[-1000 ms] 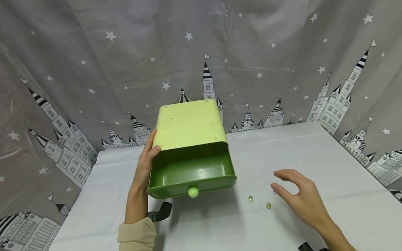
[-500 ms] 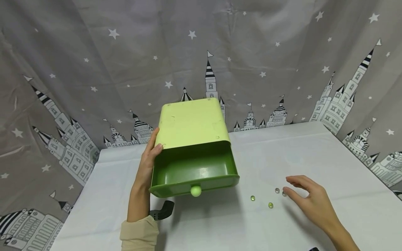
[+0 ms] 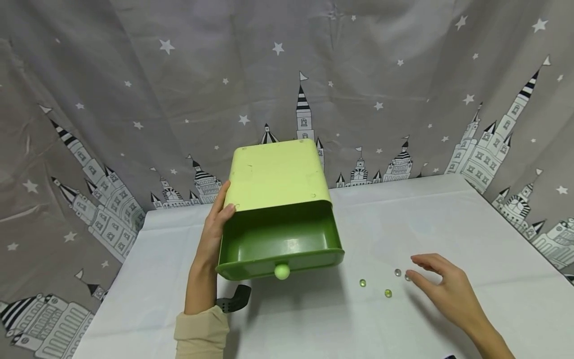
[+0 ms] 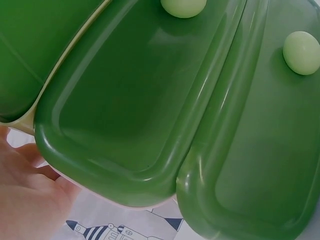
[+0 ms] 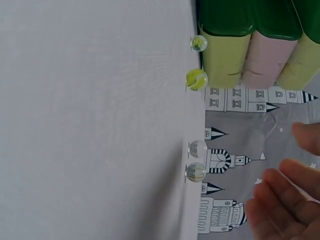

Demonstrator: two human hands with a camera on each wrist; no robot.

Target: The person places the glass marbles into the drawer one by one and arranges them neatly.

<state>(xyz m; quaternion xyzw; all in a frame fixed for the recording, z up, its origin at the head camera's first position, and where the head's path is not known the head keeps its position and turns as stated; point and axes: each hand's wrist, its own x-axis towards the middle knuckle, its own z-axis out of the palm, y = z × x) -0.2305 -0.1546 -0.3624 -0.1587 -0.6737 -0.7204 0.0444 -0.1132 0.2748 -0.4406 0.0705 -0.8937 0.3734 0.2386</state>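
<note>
Near right, a person's right hand [image 3: 448, 293] hangs at the white desk [image 3: 381, 224], thumb and fingers apart, no marble visible in its grip. Its thumb partly hides one clear marble [image 3: 407, 277]; I cannot tell whether they touch. To my eye, a good pinch wants the fingertips low on opposite sides, closing gently, as smooth glass may roll away. Left of centre, the left hand [image 3: 212, 234] is clamped on the left side of the drawer cabinet [image 3: 278, 174], which fills the middle. That grip should be firm, so the pulled-out drawer [image 3: 314, 260] doesn't tip. I count four marbles, right of the cabinet: two green marbles [image 3: 388, 293] nearer, two clear ones beyond. One cabinet has at least three drawers, including two pushed-in drawers [image 4: 125, 100]. Farthest, one grey castle-print curtain [image 3: 193, 60].
</note>
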